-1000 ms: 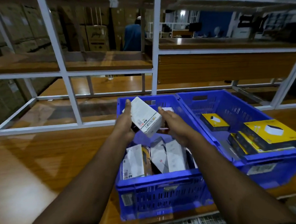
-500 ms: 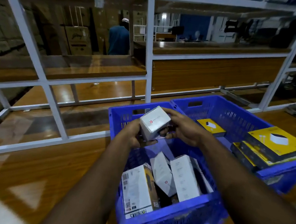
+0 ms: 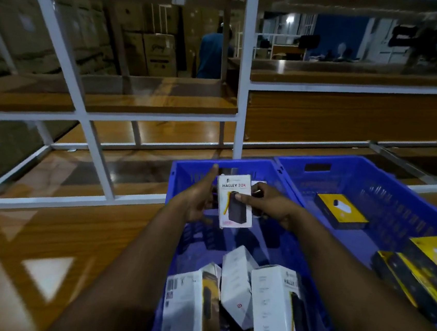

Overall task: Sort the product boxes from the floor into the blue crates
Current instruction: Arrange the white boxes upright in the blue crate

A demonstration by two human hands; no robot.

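1. The left blue crate (image 3: 184,172) sits directly under both hands; its far wall rises just beyond the fingertips.
2. Below the wrists, at the near end of this crate, three white boxes (image 3: 237,283) are packed together: one with barcodes under the left forearm, a tilted plain one between the forearms, and one marked "HALLEY" just inside the right forearm.
3. The right blue crate (image 3: 373,165) touches the first along its side, out beyond the right hand.
4. In it, a yellow-and-black box (image 3: 342,212) lies flat, level with the right hand and well apart from it; more yellow boxes (image 3: 426,281) are stacked outside the right forearm.
5. The white "HALLEY 20K" box (image 3: 235,202) is held upright between the two hands, printed face toward the camera, above the far half of the left crate.
6. The left hand (image 3: 198,201) grips the box's left edge, index finger stretched up past its top corner.
7. The right hand (image 3: 269,205) pinches the box from the right, thumb laid across the front face, fingers curled behind.
8. Both forearms reach forward from the bottom edge, converging on the box.
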